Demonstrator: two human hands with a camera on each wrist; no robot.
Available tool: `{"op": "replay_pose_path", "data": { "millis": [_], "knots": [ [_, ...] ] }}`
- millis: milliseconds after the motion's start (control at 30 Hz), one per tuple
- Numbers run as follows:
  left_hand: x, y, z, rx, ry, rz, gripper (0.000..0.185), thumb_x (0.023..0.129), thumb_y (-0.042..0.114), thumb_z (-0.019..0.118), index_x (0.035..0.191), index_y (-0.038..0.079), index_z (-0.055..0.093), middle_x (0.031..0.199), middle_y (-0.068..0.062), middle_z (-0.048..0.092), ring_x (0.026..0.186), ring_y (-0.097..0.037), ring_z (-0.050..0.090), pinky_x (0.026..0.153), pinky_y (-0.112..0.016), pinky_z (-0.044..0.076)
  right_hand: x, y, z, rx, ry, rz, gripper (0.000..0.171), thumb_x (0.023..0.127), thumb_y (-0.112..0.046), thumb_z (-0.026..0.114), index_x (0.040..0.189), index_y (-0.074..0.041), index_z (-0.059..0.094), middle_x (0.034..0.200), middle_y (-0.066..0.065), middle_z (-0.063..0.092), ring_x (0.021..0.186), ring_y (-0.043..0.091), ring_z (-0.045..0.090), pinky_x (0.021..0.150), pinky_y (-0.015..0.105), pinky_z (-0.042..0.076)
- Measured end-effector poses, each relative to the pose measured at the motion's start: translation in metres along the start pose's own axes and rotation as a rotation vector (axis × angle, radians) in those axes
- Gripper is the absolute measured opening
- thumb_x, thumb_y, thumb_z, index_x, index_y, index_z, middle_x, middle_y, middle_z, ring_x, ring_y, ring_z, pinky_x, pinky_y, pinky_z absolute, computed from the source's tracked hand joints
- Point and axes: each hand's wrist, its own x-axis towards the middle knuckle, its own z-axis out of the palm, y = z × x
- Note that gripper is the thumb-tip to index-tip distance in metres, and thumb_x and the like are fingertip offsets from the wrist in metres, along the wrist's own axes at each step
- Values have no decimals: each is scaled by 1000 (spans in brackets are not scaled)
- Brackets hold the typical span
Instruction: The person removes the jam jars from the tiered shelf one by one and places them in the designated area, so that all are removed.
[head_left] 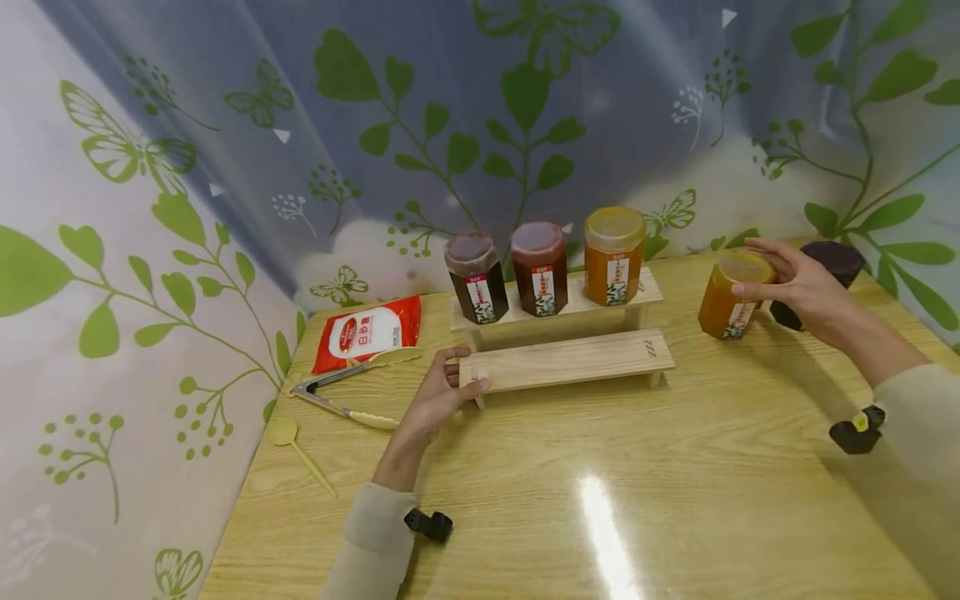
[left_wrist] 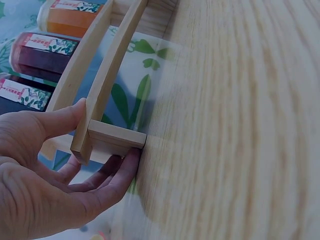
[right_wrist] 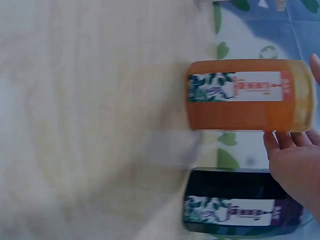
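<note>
A two-step wooden rack (head_left: 570,360) stands mid-table; its upper step carries two dark jam jars (head_left: 477,276) (head_left: 539,267) and an orange jar (head_left: 614,254). My left hand (head_left: 437,400) grips the left end of the lower step, thumb on top, fingers under the end leg (left_wrist: 116,138). My right hand (head_left: 795,279) holds the lid of a second orange jar (head_left: 729,296) standing on the table right of the rack; the fingertips (right_wrist: 287,142) wrap its top (right_wrist: 250,95). A dark jar (head_left: 828,267) (right_wrist: 235,207) stands just behind it.
A red and white packet (head_left: 367,332), tongs (head_left: 348,393) and a small yellow spoon (head_left: 300,450) lie at the table's left. Leaf-patterned curtains close in the back and left. The light wooden table (head_left: 600,500) stretches toward me with a glare streak.
</note>
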Motion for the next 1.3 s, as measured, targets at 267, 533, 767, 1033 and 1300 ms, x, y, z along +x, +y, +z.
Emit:
{"op": "replay_pose_path", "data": {
  "millis": [267,533,767,1033,1300],
  "knots": [
    [0,-3,0,-37,0,-8,63,94,13,79,146,12,44,135,-20,48,104,-26,53,82,-35,52,0,-27,0,56,24,-141,68,106,-15,62,164,-26,29,161,-11,42,154,11,27,128,43,3],
    [0,-3,0,-42,8,-13,63,93,12,79,146,13,45,134,-19,49,102,-25,55,81,-35,53,4,-51,18,193,-50,-268,60,104,-2,60,159,-18,40,154,-6,50,140,6,43,116,18,31],
    [1,-3,1,-50,2,-7,63,93,12,79,146,13,44,133,-19,49,99,-23,56,80,-35,54,6,-63,50,141,-138,-236,62,106,-6,58,161,-20,33,160,0,43,145,13,39,109,20,39],
    [0,-2,1,-45,-1,-11,63,93,12,80,145,14,45,134,-19,49,100,-24,54,80,-34,53,14,-72,81,137,-148,-189,67,105,-12,62,163,-19,28,164,11,35,151,30,32,110,30,39],
    [1,-2,1,-41,5,-14,63,92,12,80,145,15,46,136,-19,48,100,-23,54,79,-34,52,21,-80,106,208,-115,-201,75,102,-10,67,164,-18,25,160,10,39,142,22,41,110,31,40]
  ]
}}
